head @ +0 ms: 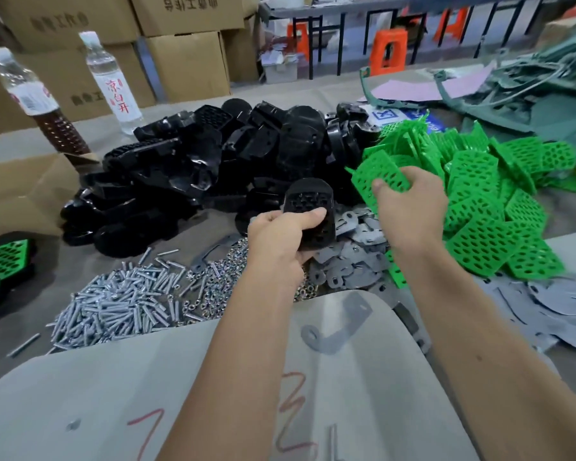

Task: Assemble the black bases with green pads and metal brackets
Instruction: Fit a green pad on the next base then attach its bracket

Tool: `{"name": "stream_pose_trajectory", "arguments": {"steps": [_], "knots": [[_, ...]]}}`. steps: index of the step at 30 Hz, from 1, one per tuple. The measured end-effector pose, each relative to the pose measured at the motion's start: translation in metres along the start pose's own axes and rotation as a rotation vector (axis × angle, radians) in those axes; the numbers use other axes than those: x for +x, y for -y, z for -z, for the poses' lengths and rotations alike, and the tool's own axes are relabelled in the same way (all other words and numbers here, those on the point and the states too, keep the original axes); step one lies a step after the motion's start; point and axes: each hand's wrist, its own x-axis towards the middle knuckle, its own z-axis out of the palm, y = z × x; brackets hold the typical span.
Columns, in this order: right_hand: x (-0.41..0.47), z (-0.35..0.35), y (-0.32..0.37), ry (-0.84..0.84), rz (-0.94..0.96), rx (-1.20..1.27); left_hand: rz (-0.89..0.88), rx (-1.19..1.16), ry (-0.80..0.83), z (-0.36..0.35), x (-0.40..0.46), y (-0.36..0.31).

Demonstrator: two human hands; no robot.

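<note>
Green pad (378, 176) is pinched in your right hand (409, 207), lifted just off the green pile (499, 201); your left hand (280, 237) is wrapped round one black base (310, 207), thumb across its lower edge, perforated face toward you.

Risks I'd judge from here:
- Pads lie interlocked and overlapping — the pinch may be on two at once; I can't tell from this angle. Check before seating.
- Your thumb sits over part of the base's recess. If it doesn't shift, the pad may seat crooked or stop short.
- Pad orientation: the taper has to match the base's outline, or the studs probably won't meet the holes.
- Base is held over the grey brackets (350, 261) and nuts (213, 284) — a slip drops it into loose hardware and scatters it toward the screws (120, 304).
- One bracket (338, 324) lies alone on the board (213, 377) near your forearms; a sweep could knock it off.

Finished units (0, 264) sit far left, well apart from this.
</note>
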Motion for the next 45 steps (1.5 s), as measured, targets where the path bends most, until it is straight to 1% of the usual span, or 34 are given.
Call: {"name": "stream_pose_trajectory", "arguments": {"steps": [2,3,6,8,10,13,15,17,20,22,26,29,34,37,42,45], "knots": [[-0.011,-0.007,0.012,0.062,-0.085,0.371,-0.053,0.003,0.022,0.013,-0.002,-0.005],[-0.019,-0.014,0.019,0.129,-0.133,0.508,-0.082,0.006,0.025,0.023,-0.003,-0.008],[-0.046,-0.030,0.039,0.378,-0.235,0.808,-0.136,0.002,0.051,0.055,-0.005,-0.016],[-0.063,-0.044,0.040,0.553,-0.230,0.946,-0.149,0.003,0.061,0.078,-0.009,-0.022],[-0.077,-0.054,0.034,0.663,-0.203,1.026,-0.194,0.022,0.035,0.097,-0.013,-0.026],[-0.092,-0.070,0.027,0.743,-0.185,1.084,-0.311,0.079,-0.077,0.122,-0.013,-0.032],[-0.096,-0.075,0.025,0.776,-0.207,1.138,-0.342,0.109,-0.126,0.130,-0.013,-0.035],[-0.100,-0.076,0.025,0.800,-0.205,1.147,-0.326,0.096,-0.131,0.134,-0.012,-0.034],[-0.102,-0.074,0.028,0.794,-0.104,0.993,-0.266,0.049,-0.129,0.135,-0.010,-0.034],[-0.103,-0.073,0.026,0.769,-0.064,0.945,-0.237,-0.004,-0.141,0.136,-0.009,-0.033],[-0.108,-0.074,0.023,0.734,0.064,0.839,-0.246,-0.064,-0.191,0.139,-0.008,-0.034],[-0.109,-0.074,0.024,0.706,0.127,0.835,-0.261,-0.051,-0.167,0.137,-0.009,-0.032],[-0.111,-0.075,0.024,0.712,0.119,0.839,-0.312,0.004,-0.084,0.134,-0.011,-0.029],[-0.113,-0.075,0.024,0.713,0.109,0.843,-0.294,0.017,-0.025,0.134,-0.014,-0.031],[-0.113,-0.076,0.023,0.712,0.104,0.843,-0.275,0.017,-0.027,0.135,-0.016,-0.034],[-0.112,-0.076,0.023,0.771,0.165,0.866,-0.275,0.030,-0.035,0.134,-0.017,-0.034]]}}
